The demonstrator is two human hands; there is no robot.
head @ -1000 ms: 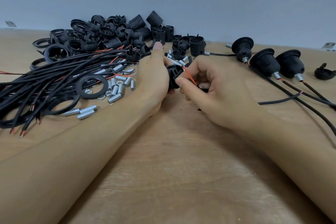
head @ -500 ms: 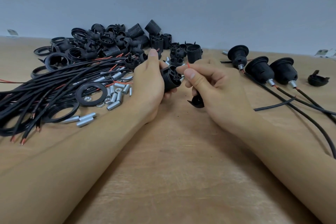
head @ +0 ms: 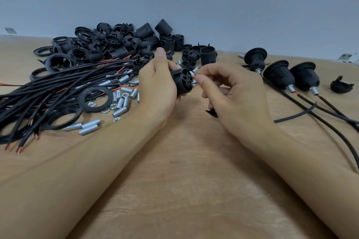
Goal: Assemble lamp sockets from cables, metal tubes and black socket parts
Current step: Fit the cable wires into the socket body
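— Black plastic right in the middle: the left hand grips a socket body, fingers curled round its ribbed side, its end face turned towards the other hand

— And the right hand?

— Thumb and forefinger pinched tight on a thin red wire, the tip right at the face of the socket body; whether it's actually in a hole, I can't tell. The other fingers are curled under, and a small black part peeks out from beneath the palm on the wooden table

— Supplies?

— All on the left. A bundle of black cables with bare copper ends fans out towards the near-left edge, a flat black ring lies beside it, and a scatter of short metal tubes and nuts sits between the ring and the left wrist. Behind them, against the grey wall, a heap of black socket parts

— Finished work?

— Over on the right: three assembled sockets lying in a row, each with a metal tube at its neck and a cable trailing towards the near-right corner. One loose black cap lies just beyond them
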